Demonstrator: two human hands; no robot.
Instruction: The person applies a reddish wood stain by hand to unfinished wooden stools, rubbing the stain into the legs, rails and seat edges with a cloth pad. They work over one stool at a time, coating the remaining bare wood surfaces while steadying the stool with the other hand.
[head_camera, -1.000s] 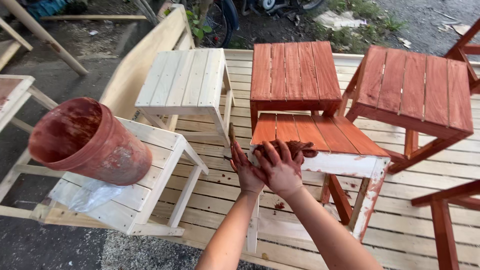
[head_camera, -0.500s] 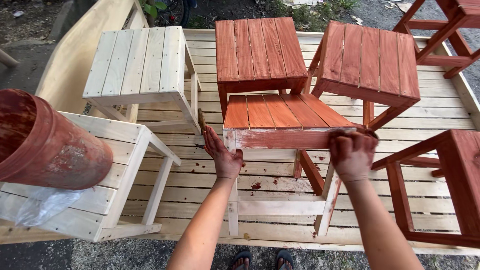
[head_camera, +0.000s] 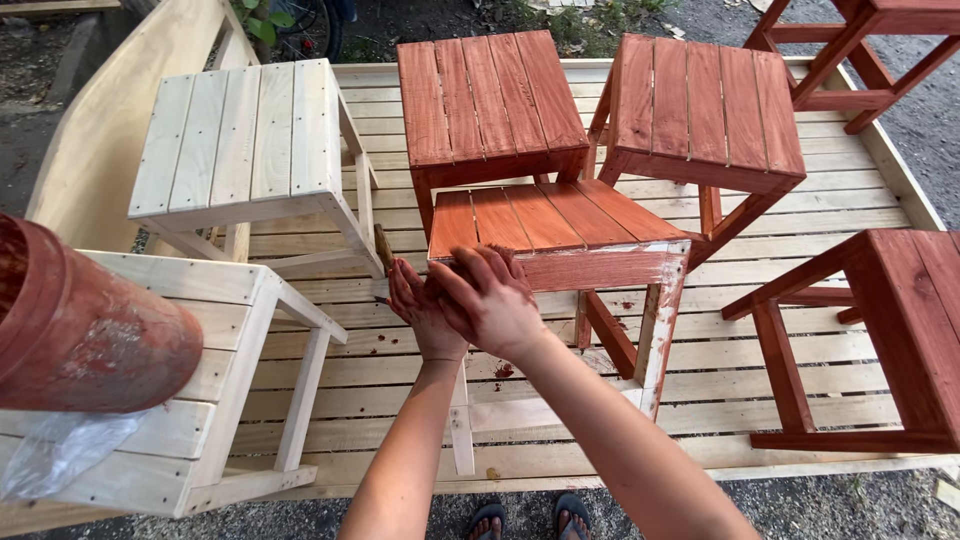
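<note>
A small slatted wooden stool (head_camera: 560, 225) stands in front of me, its top stained red-brown, its front rail and legs partly bare and smeared. My left hand (head_camera: 415, 315), stained red, is at the stool's front left corner and is closed around a brush; the brush's brown handle (head_camera: 383, 248) sticks up beside it. My right hand (head_camera: 495, 300) lies across the left hand, with its fingers resting on the stool's front rail and nothing visible in it.
Two fully stained stools (head_camera: 485, 100) (head_camera: 700, 100) stand behind, and another (head_camera: 900, 320) stands at the right. Two bare stools (head_camera: 240, 135) (head_camera: 200, 400) stand at the left; the nearer one carries a red-stained bucket (head_camera: 80, 330) and clear plastic (head_camera: 60, 450). Everything rests on a pale slatted platform (head_camera: 800, 390).
My right hand left the stool's front right corner and moved left, back onto my left hand. The left hand stayed at the front left corner. The view shifted slightly.
</note>
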